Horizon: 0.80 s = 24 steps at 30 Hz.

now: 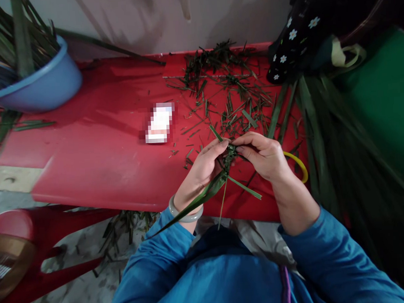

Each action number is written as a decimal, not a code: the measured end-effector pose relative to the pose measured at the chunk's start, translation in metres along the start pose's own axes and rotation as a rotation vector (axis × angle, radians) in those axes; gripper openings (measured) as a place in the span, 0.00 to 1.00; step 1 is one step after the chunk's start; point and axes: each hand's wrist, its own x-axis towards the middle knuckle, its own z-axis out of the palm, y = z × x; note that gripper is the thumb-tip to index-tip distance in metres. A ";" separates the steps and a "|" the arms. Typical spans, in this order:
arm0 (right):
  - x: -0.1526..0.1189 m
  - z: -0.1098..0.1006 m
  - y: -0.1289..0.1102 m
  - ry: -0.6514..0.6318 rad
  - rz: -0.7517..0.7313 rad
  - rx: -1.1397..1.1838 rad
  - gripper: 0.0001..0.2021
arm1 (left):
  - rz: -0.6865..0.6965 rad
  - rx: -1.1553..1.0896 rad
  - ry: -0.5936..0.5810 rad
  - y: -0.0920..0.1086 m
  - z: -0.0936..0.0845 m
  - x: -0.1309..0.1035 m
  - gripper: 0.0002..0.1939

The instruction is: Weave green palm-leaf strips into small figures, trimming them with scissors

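Note:
Above the front part of the red table, a piece woven from green leaf strips (229, 158) is held between both hands. My left hand (211, 159) is closed around its left side, thumb near the top. With thumb and forefinger, my right hand (260, 154) pinches the upper right edge of the weave; the exact strip there is too small to make out. A long leaf end trails from the piece across my left wrist, and shorter strips stick out at the top and lower right. A yellow ring-shaped handle (302, 166) lies beyond my right wrist, partly hidden.
Leaf scraps (233, 101) cover the back middle of the red table (99, 174). A blurred-out phone-like rectangle (159, 122) lies left of them. At back left stands a blue basin (52, 84) of leaves. Long leaves (325, 141) hang at right; a red stool (46, 274) is lower left.

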 end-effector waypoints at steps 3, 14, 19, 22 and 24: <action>0.000 0.000 0.000 -0.002 -0.004 0.001 0.07 | -0.021 -0.042 -0.055 -0.002 -0.003 0.003 0.07; -0.001 0.001 0.000 0.003 -0.016 0.006 0.06 | -0.045 -0.031 -0.044 -0.001 -0.006 0.007 0.07; 0.001 -0.001 -0.001 0.032 0.092 0.042 0.07 | -0.009 -0.077 -0.030 0.000 -0.005 0.011 0.10; 0.002 0.000 -0.001 -0.004 0.130 0.045 0.09 | 0.051 -0.039 -0.004 -0.002 -0.007 0.014 0.12; 0.002 0.000 0.000 -0.020 0.148 0.039 0.10 | 0.110 0.015 0.021 -0.004 -0.009 0.015 0.13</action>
